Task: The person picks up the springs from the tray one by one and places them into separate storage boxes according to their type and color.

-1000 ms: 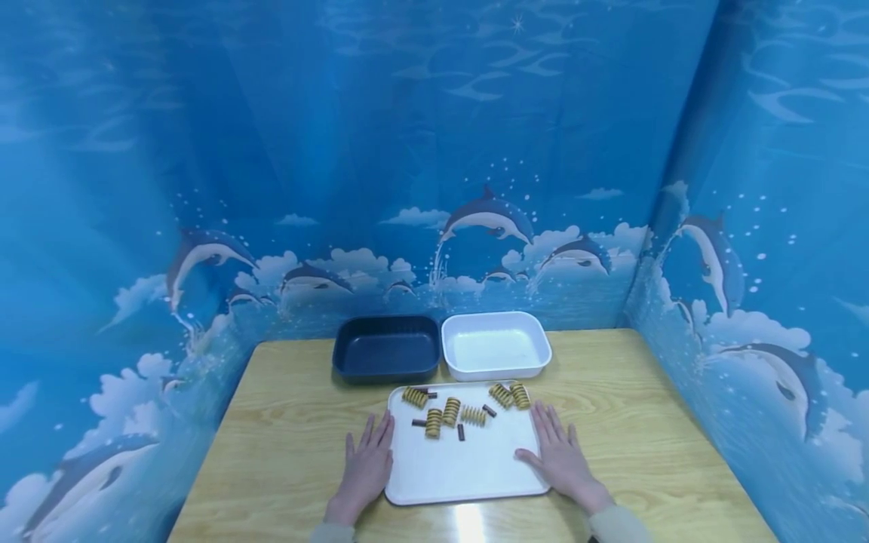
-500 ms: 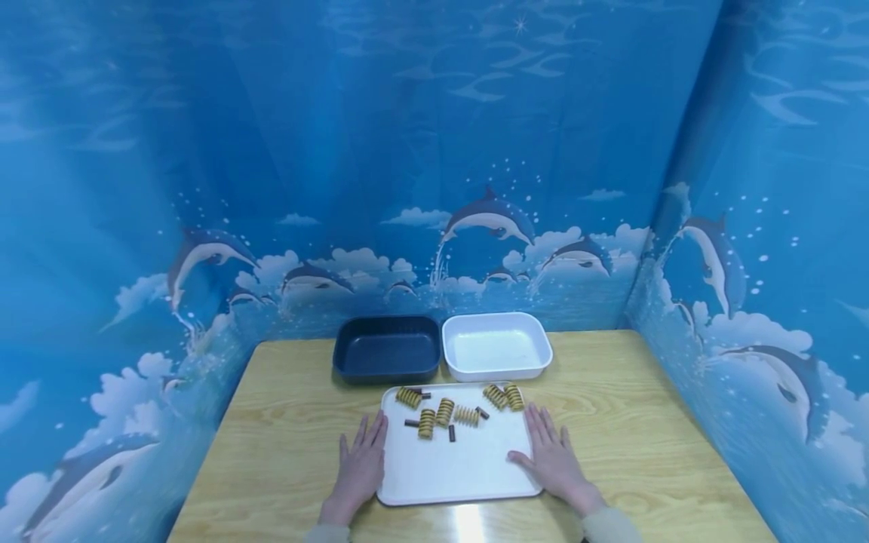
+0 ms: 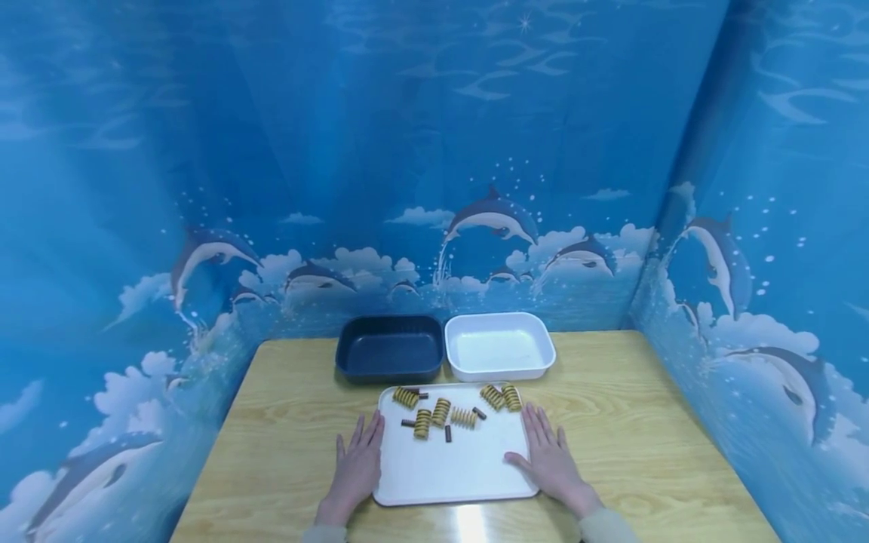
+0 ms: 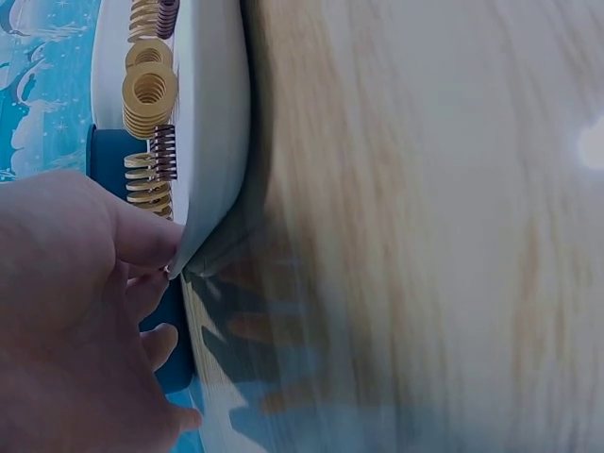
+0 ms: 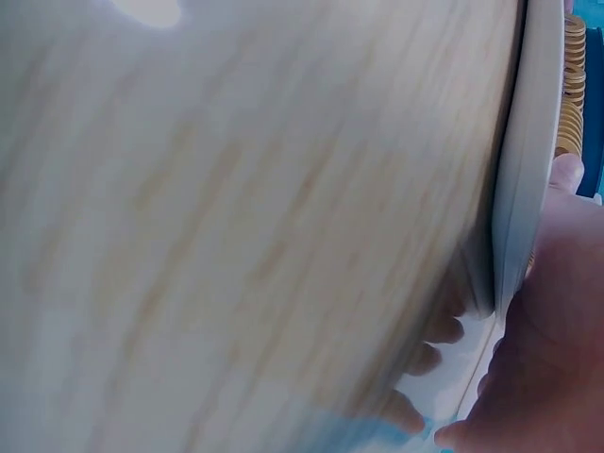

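A white tray (image 3: pixel 455 475) lies on the table, holding several yellow coil springs (image 3: pixel 422 424) and several short dark brown springs (image 3: pixel 448 434) toward its far side. My left hand (image 3: pixel 357 466) rests along the tray's left edge with fingers fairly straight. In the left wrist view, that hand (image 4: pixel 66 302) touches the tray's rim (image 4: pixel 215 104). On the opposite side, my right hand (image 3: pixel 551 461) lies against the right edge, its thumb reaching over the rim. The right wrist view shows this hand (image 5: pixel 547 349) at the tray wall (image 5: pixel 530 142); some of its fingers are hidden.
Behind the tray stand a dark blue bin (image 3: pixel 390 348) on the left and a white bin (image 3: pixel 499 347) on the right, side by side. The wooden table (image 3: pixel 652 452) extends to both sides. A blue dolphin-print curtain (image 3: pixel 380 151) encloses the back and sides.
The tray with its springs has slid a little to the left, both hands moving with it. The bins stay in place on the table.
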{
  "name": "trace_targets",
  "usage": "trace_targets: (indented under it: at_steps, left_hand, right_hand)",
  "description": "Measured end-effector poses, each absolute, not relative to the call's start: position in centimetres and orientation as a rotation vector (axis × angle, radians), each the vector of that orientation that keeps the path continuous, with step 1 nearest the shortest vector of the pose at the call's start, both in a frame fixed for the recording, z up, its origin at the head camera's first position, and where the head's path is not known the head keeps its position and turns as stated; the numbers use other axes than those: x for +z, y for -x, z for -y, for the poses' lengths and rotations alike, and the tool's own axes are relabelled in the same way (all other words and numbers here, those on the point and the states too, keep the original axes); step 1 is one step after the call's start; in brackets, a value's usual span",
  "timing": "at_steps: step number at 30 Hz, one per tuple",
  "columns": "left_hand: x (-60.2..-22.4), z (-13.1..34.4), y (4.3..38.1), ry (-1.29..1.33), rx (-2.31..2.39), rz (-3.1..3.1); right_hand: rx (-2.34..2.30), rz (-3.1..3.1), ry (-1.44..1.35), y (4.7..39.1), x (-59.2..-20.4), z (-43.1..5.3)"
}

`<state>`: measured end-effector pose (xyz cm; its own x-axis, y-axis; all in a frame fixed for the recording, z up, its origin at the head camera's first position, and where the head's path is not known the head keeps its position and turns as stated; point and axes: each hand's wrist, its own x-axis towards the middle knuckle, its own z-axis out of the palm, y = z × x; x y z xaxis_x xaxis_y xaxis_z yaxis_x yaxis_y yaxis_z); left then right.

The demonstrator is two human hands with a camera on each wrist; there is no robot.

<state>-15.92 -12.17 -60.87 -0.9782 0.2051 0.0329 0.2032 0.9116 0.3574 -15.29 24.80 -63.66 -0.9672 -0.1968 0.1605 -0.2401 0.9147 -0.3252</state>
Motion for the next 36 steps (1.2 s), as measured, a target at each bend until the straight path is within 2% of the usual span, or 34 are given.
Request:
trace_targets:
  at_steps: [14,20,30,36]
  left_hand:
    - [-60.6,11.0,16.1,-0.205,0.673,-3.032]
    - [-60.9,10.0,16.7,-0.169,0.707,-3.066]
    - [-62.1,9.5,17.1,-0.112,0.688,-3.1]
    - [-62.3,9.7,17.2,-0.107,0.686,-3.091]
  right_hand:
    - [0.538,2.894,-0.337,15.8,-63.3,-24.9]
    - [0.509,2.863,-0.214,17.0,-61.7,-24.9]
    - [1.372,2.423,0.237,20.1,-59.1,-23.1]
    - [1.466,2.351,0.321,21.8,-60.1,-21.9]
